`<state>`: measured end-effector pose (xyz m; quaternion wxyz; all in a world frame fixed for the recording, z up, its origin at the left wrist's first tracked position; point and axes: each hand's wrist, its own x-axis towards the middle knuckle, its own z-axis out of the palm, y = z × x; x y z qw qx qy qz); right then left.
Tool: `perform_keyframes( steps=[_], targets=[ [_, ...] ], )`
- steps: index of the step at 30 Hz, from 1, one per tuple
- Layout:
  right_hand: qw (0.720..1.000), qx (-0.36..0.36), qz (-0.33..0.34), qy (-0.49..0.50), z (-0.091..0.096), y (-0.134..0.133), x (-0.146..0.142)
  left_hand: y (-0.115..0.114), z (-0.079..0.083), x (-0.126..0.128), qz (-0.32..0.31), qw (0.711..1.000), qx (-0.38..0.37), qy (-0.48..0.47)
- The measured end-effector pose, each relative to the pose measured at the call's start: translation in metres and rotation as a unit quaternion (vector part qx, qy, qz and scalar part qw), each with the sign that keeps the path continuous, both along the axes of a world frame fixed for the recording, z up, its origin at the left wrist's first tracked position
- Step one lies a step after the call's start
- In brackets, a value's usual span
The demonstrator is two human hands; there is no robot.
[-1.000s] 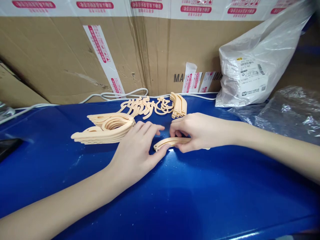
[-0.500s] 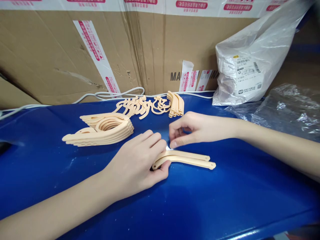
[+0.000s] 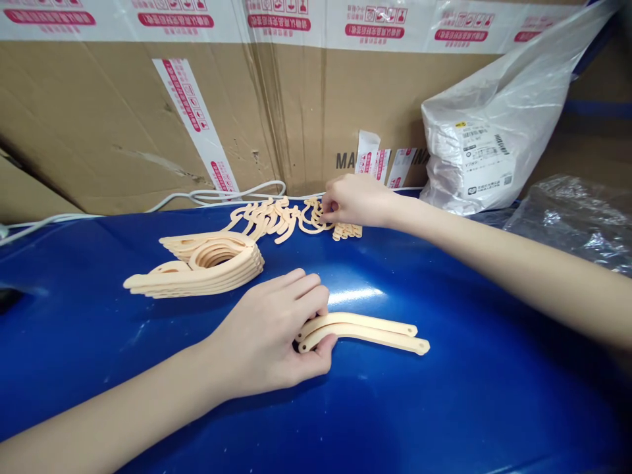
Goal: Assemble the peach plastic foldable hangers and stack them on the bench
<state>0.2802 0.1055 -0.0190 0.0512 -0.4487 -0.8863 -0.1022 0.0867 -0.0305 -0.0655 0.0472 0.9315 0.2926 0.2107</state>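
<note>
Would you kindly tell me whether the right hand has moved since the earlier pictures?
Yes, the right hand has moved forward, toward the brown cardboard box, and is now by the small, curved, beige pieces.

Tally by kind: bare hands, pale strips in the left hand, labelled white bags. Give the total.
Bare hands, left hand and right hand: 2
Pale strips in the left hand: 2
Labelled white bag: 1
Total: 5

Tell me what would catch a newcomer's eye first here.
Probably the left hand, near the centre, holding two curved beige strips side by side. Next comes the layered beige stack farther left on the glossy blue table. At the back right, the white bag stands out before brown cardboard.
</note>
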Motion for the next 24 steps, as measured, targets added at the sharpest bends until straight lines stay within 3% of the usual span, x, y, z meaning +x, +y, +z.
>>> perform_keyframes(
  steps=[4, 11, 18, 22, 24],
  targets=[
    [0.999, -0.043, -0.019, -0.009, 0.003, 0.004, -0.010, 0.001, 0.000, 0.000, 0.000, 1.000, -0.008, -0.001],
    [0.998, -0.056, -0.004, -0.009, 0.006, 0.011, -0.013, -0.001, 0.000, -0.001, 0.009, 1.000, 0.006, 0.002],
    [0.994, -0.057, 0.018, 0.096, 0.007, 0.019, -0.014, -0.001, 0.000, -0.001, 0.009, 1.000, 0.015, -0.001],
    [0.986, -0.034, 0.068, 0.145, 0.019, 0.000, -0.013, -0.001, -0.001, -0.001, 0.011, 1.000, 0.026, 0.003],
    [0.979, -0.056, 0.108, 0.163, 0.023, -0.017, -0.013, -0.002, -0.001, -0.001, 0.014, 0.999, 0.038, 0.003]
  ],
)
